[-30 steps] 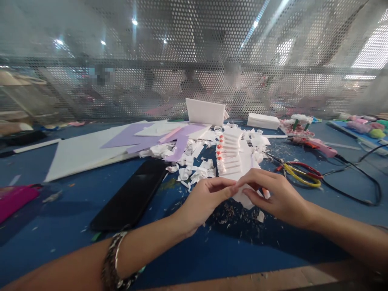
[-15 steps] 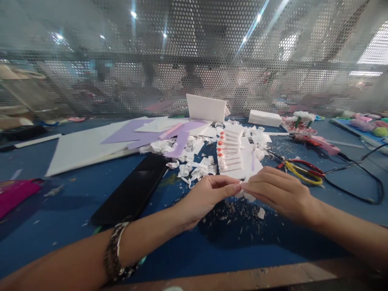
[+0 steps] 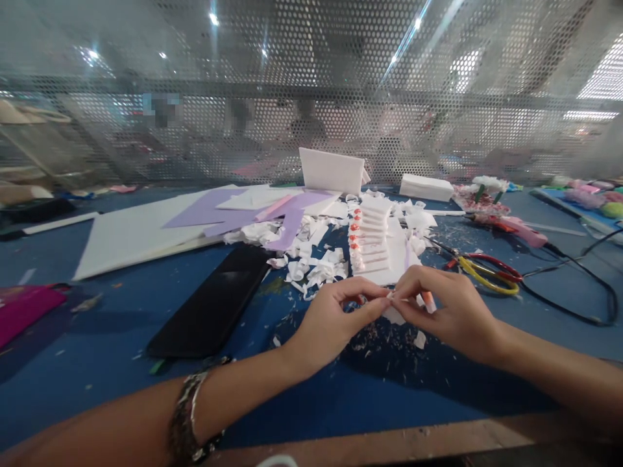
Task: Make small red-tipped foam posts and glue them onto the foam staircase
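Note:
My left hand point(image 3: 335, 318) and my right hand point(image 3: 442, 311) meet in front of me, their thumbs and fingertips pinched on a small white piece point(image 3: 395, 316) that looks like paper or thin foam. The fingers hide most of it. A bit of orange and white point(image 3: 428, 301) shows among my right fingers; what it is I cannot make out. Just beyond the hands lies a row of white strips point(image 3: 372, 245), several with orange-red blobs at their left ends. Crumpled white scraps point(image 3: 324, 269) surround the row.
A black phone-like slab point(image 3: 209, 305) lies left of my hands. Behind it are white sheets point(image 3: 131, 233) and purple sheets point(image 3: 199, 211). To the right are red-and-yellow-handled pliers point(image 3: 487, 272) and a pink glue gun point(image 3: 523, 230) with a black cable. A perforated metal screen point(image 3: 341, 84) stands behind.
My right fingers have curled and shifted, so the orange bit among them now shows. The left hand has moved slightly, still pinching at the same spot.

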A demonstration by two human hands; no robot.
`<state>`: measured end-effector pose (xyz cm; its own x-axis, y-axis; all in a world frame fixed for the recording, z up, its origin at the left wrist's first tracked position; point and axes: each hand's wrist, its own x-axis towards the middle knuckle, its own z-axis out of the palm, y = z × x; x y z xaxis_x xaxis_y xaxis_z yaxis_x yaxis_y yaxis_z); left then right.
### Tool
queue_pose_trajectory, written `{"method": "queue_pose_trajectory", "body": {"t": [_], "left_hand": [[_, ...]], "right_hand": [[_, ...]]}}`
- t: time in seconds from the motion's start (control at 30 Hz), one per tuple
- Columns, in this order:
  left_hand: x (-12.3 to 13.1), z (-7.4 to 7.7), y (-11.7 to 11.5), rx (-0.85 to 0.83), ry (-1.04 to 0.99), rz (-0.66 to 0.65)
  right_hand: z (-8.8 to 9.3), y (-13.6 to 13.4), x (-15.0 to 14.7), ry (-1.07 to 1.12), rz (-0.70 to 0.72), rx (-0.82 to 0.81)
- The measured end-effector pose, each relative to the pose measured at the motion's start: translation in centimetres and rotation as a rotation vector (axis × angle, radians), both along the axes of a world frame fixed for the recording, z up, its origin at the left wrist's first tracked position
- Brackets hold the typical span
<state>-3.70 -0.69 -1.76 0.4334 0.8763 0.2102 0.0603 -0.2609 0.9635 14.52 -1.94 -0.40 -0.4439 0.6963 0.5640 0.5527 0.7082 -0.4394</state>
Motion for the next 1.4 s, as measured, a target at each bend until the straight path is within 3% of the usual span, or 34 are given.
{"method": "queue_pose_trajectory", "body": {"t": [0.1, 0.2, 0.53, 0.77, 0.9, 1.2, 1.4], "left_hand": [[0.0, 0.1, -0.1, 0.112, 0.009, 0.022], [-0.1, 0.4, -0.2, 0.119, 0.021, 0.032], [-0.5, 1.1, -0.2, -0.056, -0.074, -0.007], [-0.4, 1.1, -0.2, -0.197, -0.206, -0.110], [0.0, 0.6, -0.2, -0.194, -0.250, -0.107], [0.6, 0.8, -1.1, -0.256, -0.227, 0.067], [0.6, 1.0, -1.1, -0.137, -0.151, 0.068]], "right_hand": [[0.1, -0.2, -0.1, 0.020, -0.023, -0.004], [0.3, -0.2, 0.0, 0.058, -0.001, -0.016], [0.7, 0.0, 0.0, 0.330, 0.068, -0.389], [0.7, -0.1, -0.1, 0.380, 0.128, -0.502], [0.4, -0.2, -0.2, 0.353, 0.126, -0.435], [-0.2, -0.2, -0.7, 0.223, 0.026, -0.059], [-0.1, -0.3, -0.7, 0.194, 0.015, 0.043]]}}
